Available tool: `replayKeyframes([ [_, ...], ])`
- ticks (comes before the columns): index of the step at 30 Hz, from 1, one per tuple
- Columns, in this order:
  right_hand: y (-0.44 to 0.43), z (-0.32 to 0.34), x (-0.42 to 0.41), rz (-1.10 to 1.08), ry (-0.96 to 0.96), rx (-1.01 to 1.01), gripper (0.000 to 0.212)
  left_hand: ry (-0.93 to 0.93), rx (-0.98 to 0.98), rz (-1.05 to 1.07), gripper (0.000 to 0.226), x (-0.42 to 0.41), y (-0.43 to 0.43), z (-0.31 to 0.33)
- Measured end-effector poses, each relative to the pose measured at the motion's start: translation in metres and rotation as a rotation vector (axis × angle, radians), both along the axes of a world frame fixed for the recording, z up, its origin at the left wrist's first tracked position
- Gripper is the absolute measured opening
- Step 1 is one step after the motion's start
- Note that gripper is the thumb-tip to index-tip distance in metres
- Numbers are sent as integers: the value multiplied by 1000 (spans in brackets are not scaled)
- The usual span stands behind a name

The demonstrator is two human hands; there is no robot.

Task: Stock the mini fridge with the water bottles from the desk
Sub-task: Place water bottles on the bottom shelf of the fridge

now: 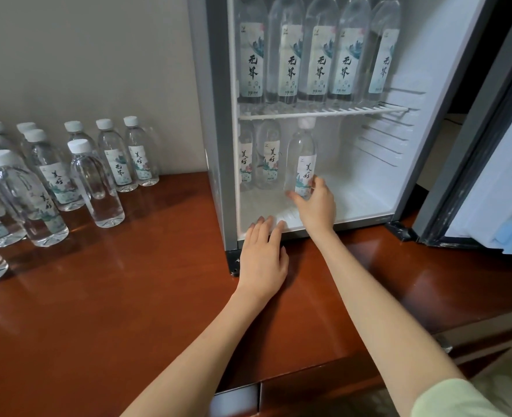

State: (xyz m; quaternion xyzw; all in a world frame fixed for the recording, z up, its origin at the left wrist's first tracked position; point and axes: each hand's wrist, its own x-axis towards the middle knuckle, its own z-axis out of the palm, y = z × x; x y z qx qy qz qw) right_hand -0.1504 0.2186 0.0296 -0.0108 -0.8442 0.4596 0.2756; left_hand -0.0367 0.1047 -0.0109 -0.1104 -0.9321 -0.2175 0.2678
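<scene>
Behind right hand, bottle base hidden; left hand empty.

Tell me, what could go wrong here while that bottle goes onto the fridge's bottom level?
1. The right hand grips the bottle low down, so it might tip against the two bottles standing behind it to the left.
2. The left hand rests on the fridge's bottom edge, and the open door could swing back onto it.
3. The desk bottles stand crowded, so grabbing one might knock over others.
</scene>
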Motion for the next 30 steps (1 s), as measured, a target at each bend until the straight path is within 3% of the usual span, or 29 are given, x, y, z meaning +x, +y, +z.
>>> replayKeyframes([
  [15, -19, 11, -83, 62, -107, -4, 48, 35, 10, 14, 47, -4, -1, -3],
  [28, -20, 10, -89, 85, -119, -8, 55, 35, -6, 16, 47, -5, 0, -2],
  [30, -20, 10, -89, 97, -147, -19, 65, 35, -6, 19, 47, -5, 0, -2],
])
